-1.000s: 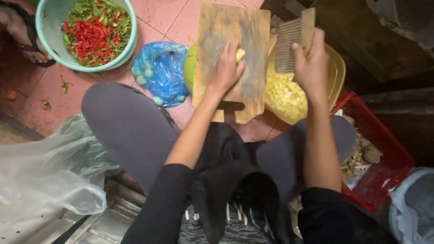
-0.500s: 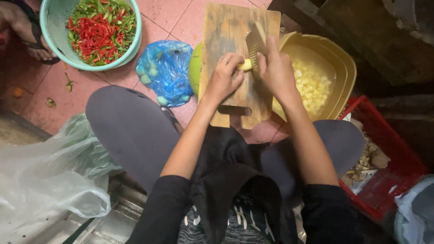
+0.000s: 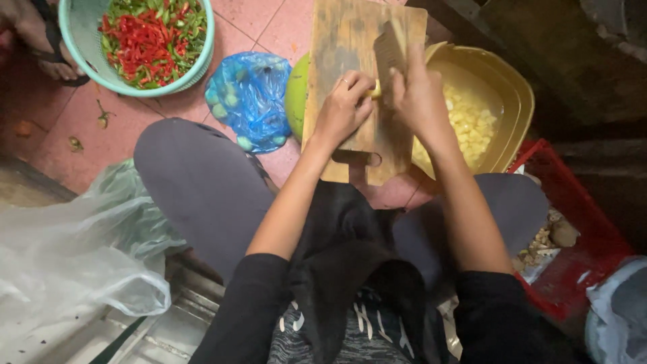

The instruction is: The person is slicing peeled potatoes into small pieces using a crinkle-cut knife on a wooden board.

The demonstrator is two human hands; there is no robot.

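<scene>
On the board (image 3: 347, 47), the left hand (image 3: 342, 106) has its fingers pinched on a yellow piece (image 3: 375, 89). Just right, the right hand (image 3: 416, 94) grips a cleaver (image 3: 389, 48), bowl (image 3: 513, 87) beyond.

Cutting board hemmed in on both sides

Right of the wooden cutting board (image 3: 350, 61) stands a yellow bowl (image 3: 515, 101); left, a blue bag (image 3: 249, 94); bare floor (image 3: 266, 17) beyond the bag.

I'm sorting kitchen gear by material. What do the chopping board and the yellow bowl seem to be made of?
Chopping board: looks like bare wood, with visible grain and worn, stained patches. Yellow bowl: probably plastic, going by its smooth, even colour and thin rim.
</scene>
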